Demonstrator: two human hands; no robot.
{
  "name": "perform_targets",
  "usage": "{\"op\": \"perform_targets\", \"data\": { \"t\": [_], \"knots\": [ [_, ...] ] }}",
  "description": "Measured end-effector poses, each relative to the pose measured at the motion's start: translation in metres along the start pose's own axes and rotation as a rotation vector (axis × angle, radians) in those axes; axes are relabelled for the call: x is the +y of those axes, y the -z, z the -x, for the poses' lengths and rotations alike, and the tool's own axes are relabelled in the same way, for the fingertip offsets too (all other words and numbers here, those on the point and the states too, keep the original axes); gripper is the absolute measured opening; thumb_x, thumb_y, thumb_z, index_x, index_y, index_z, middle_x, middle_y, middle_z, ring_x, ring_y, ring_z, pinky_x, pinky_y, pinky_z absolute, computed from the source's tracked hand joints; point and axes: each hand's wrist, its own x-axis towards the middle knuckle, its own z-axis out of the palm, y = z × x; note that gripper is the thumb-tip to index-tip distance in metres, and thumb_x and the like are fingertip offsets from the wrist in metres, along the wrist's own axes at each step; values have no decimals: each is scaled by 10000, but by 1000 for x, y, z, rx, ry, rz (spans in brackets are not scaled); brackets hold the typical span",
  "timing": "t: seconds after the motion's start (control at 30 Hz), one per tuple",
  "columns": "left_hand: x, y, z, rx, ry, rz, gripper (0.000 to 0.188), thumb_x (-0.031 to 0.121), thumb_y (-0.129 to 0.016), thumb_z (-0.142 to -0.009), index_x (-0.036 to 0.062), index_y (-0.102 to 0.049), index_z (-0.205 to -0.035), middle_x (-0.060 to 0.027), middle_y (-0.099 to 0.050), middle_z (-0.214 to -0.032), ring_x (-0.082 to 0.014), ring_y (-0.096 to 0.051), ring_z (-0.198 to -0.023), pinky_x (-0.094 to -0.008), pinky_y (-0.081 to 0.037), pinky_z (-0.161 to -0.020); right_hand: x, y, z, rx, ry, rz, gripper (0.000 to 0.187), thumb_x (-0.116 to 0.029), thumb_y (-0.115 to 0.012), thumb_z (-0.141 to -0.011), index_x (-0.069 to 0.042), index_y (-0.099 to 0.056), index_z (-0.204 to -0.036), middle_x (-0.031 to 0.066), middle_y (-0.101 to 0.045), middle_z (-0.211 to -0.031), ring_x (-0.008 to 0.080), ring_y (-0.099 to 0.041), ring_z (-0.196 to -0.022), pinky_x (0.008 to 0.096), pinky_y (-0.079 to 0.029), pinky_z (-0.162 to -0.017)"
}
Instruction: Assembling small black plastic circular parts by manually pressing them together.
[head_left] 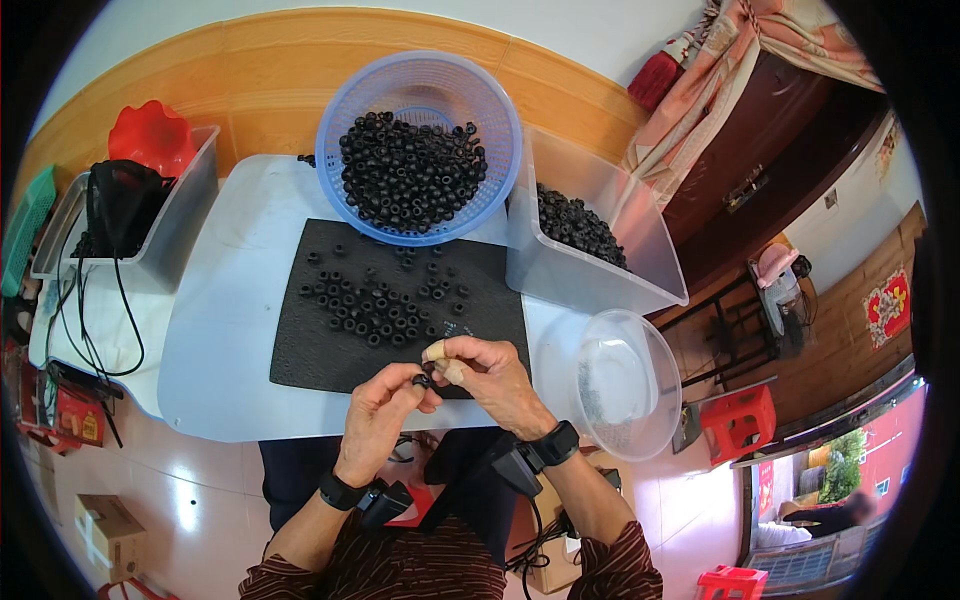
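Observation:
My left hand (378,408) pinches a small round black part (421,381) with a hole, between thumb and fingertips. Close against it, my right hand (492,380) has its thumb and forefinger pressed together, with pale covers on the fingertips. A small dark bit shows at its tips, too small to name. Both hands are over the near edge of a black mat (300,345). Several loose black ring-shaped parts (375,310) lie spread on the mat, some standing with their holes up.
Behind the mat, a blue basket (332,170) holds a heap of black parts. A clear bin (600,285) with more parts stands right of it, above a clear round tub (655,385). At left are another bin (190,215), a red scalloped dish (150,140) and black cables (90,340).

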Motion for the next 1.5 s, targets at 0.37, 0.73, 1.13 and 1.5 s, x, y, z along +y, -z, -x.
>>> {"op": "perform_targets", "data": {
  "t": [0.37, 0.73, 1.13, 1.5],
  "knots": [
    [-4, -7, -4, 6, -18, 12, 187, 40, -498, -948, -28, -616, -1077, -88, -684, -896, -123, -646, -820, -271, -521, -790, -9, 1, -2, -43, 85, 263, 180, 1, -631, -882, -4, -701, -1047, 23, -650, -987, 85, -604, -818, 225, -504, -723],
    [-4, -4, -4, 20, 1, 68, 180, 66, -502, -956, -13, -619, -1069, -90, -688, -894, -129, -646, -819, -279, -524, -796, -2, 2, -3, 57, 56, 156, 198, 2, -633, -895, -15, -689, -1084, 24, -674, -961, 99, -633, -859, 231, -515, -812],
    [-7, -6, -7, -22, 37, 114, 226, 71, -501, -958, -30, -606, -1131, -109, -693, -908, -148, -659, -832, -297, -534, -808, -9, 10, -3, -16, -34, 199, 144, -31, -636, -897, 8, -699, -1021, 16, -679, -840, 41, -581, -719, 199, -486, -640],
    [-15, -4, -9, -27, 63, 121, 247, 70, -513, -955, -33, -601, -1162, -122, -696, -922, -158, -666, -838, -301, -537, -811, -1, 7, -2, -9, 30, 61, 163, 13, -591, -918, 15, -650, -1070, 12, -653, -848, 33, -584, -723, 196, -480, -620]
  ]
}}
